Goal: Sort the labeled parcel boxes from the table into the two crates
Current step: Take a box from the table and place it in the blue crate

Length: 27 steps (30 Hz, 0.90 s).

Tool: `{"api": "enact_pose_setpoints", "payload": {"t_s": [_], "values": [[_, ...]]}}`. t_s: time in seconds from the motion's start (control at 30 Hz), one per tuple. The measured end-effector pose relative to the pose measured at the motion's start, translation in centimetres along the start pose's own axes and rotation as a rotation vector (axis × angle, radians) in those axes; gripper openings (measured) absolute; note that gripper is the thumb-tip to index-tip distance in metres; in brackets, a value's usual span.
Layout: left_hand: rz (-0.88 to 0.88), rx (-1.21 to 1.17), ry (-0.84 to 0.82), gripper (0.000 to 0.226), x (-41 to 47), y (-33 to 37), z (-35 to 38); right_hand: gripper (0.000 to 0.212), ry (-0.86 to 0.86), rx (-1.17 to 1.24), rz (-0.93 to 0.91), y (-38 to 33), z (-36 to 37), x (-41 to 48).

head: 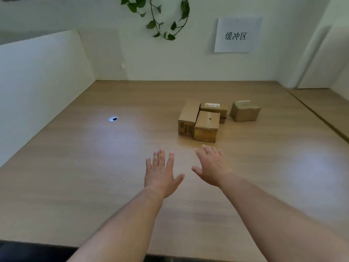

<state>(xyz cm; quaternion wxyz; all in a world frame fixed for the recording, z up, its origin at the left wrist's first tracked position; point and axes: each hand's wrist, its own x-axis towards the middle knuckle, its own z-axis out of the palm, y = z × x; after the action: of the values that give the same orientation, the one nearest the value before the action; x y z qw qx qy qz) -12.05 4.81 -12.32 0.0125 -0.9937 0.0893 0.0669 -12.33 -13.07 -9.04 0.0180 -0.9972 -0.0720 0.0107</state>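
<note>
While spread, fingers (207, 150) short of nearest box (206, 126).

A paper sign (237, 35) hangs on the white wall (170, 59), right of a trailing leafy vine (160, 19).

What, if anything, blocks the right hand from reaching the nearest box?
Likely yes, it can reach: the right hand is open, just short of the nearest box, with only tabletop showing between them.
</note>
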Motion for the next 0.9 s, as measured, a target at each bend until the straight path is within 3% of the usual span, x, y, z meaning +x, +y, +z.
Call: {"api": "enact_pose_setpoints", "payload": {"t_s": [0.27, 0.6, 0.77, 0.9], "values": [[0.099, -0.113, -0.013, 0.081, 8.2, 3.8, -0.7, 0.066, -0.066, 0.02, 0.153, 6.0, 0.5, 3.8], [0.098, -0.351, -0.103, 0.074, 19.3, 7.4, -1.6, 0.066, -0.112, 0.09, 0.348, 12.0, 2.0, 11.5], [0.087, -0.435, -0.169, 0.069, 23.6, 7.7, -1.8, 0.074, -0.115, 0.213, 0.425, 13.2, 3.0, 16.1], [0.064, -0.559, -0.168, 0.059, 25.8, 8.0, -2.3, 0.067, -0.136, 0.434, 0.533, 13.6, 3.0, 19.2]]}}
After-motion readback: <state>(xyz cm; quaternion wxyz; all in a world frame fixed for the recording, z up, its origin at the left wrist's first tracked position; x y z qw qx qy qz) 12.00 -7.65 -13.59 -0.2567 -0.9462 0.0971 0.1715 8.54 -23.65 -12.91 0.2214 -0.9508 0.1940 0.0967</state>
